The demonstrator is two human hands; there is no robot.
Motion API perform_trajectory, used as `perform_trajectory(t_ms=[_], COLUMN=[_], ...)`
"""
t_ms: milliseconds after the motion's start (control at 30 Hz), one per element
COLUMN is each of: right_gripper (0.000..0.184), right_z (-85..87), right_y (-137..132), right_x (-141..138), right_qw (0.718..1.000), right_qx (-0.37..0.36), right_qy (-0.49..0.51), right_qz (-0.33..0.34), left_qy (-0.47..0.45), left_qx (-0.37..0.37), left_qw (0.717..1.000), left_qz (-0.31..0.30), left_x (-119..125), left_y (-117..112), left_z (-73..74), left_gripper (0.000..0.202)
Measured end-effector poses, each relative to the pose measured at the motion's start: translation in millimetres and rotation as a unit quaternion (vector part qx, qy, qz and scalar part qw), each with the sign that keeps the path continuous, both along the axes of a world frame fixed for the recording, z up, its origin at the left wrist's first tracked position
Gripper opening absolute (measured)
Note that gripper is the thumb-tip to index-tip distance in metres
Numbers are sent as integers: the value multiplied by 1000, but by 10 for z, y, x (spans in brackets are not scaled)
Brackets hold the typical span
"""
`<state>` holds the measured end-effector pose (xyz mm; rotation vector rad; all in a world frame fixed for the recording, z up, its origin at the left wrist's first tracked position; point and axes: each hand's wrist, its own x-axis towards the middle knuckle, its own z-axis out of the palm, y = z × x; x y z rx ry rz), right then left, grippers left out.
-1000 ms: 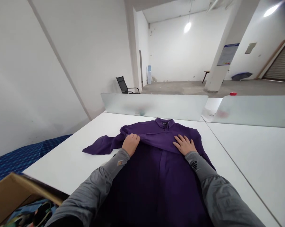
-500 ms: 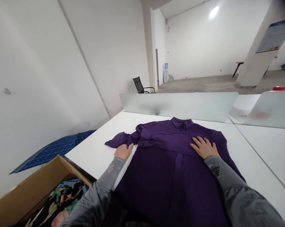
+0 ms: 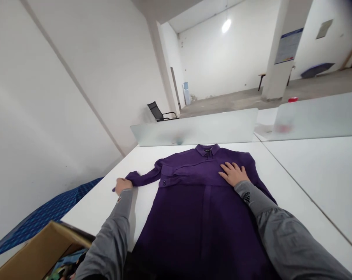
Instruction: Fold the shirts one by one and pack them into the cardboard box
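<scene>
A purple long-sleeved shirt (image 3: pixel 190 210) lies spread on the white table (image 3: pixel 307 171), its collar toward the far side. One sleeve is folded across the chest, its buttoned cuff near the shirt's left edge. The other sleeve stretches out to the left, and my left hand (image 3: pixel 123 185) is closed on its cuff end. My right hand (image 3: pixel 233 173) rests flat on the chest over the folded sleeve, fingers spread. The shirt's lower end runs toward me into shadow at the bottom of the view.
A cardboard box (image 3: pixel 44 249) with clothes in it stands at the lower left, below the table edge. Behind it is a blue patterned umbrella (image 3: pixel 62 204). A frosted divider (image 3: pixel 205 132) borders the table's far side. Beyond it stands a black chair (image 3: pixel 157 111).
My left hand has moved left from beside the shirt body and now grips the outstretched sleeve's end. My right hand stays on the chest. The camera view has turned to the right.
</scene>
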<state>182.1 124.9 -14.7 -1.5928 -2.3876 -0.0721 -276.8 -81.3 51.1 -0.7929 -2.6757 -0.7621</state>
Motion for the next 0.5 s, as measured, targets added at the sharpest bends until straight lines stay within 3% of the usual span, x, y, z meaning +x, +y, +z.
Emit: perform_trajectory(t_ms=[100, 167, 200, 267, 300, 367, 400, 433, 467, 500], right_gripper=[54, 52, 51, 47, 48, 56, 62, 67, 71, 73], right_z=[-9, -5, 1, 17, 28, 50, 61, 71, 80, 88], right_y=[1, 23, 43, 102, 136, 201, 227, 246, 257, 260], right_x=[0, 16, 34, 95, 136, 226, 268, 304, 331, 349], right_qw=[1000, 998, 993, 967, 947, 916, 901, 881, 852, 819], right_qx=[-7, -14, -20, -36, -42, -46, -48, -53, -63, -76], right_qy=[15, 59, 112, 254, 318, 398, 430, 468, 518, 567], right_qz=[9, 17, 17, 6, -4, -21, -27, -33, -38, -45], left_qy=[45, 90, 116, 160, 179, 201, 193, 182, 168, 155], left_qx=[97, 178, 223, 254, 214, 99, 63, 49, 50, 63], left_qw=[991, 979, 968, 933, 903, 802, 764, 744, 746, 766], left_qz=[85, 49, -8, -201, -328, -553, -612, -641, -643, -621], left_x=[108, 392, 612, 1163, 1457, 1963, 2133, 2230, 2253, 2208], left_y=[187, 412, 533, 741, 814, 890, 903, 908, 913, 923], left_z=[281, 446, 491, 477, 421, 251, 156, 68, -9, -72], left_gripper=[38, 37, 33, 30, 29, 26, 28, 29, 30, 32])
